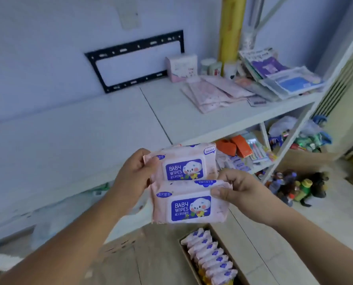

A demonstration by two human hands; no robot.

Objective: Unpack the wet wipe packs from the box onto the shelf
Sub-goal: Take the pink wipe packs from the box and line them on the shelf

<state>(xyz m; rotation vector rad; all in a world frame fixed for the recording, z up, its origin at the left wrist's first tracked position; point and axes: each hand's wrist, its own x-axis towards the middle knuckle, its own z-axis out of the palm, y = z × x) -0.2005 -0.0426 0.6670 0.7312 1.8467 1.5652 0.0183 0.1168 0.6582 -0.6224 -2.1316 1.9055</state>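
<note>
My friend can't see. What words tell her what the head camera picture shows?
The left hand grips the upper pink baby wipes pack and the right hand pinches the lower pack, before a white shelf. Below, a box holds more packs.

Dim bluish indoor light, soft overall blur, wide-angle bending at edges

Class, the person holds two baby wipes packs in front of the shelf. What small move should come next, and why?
Probably reach forward and set both packs on the bare white shelf. The left hand grips the upper pack, the right hand pinches the lower pack; both are already out of the box, and open shelf space lies just ahead.
</note>
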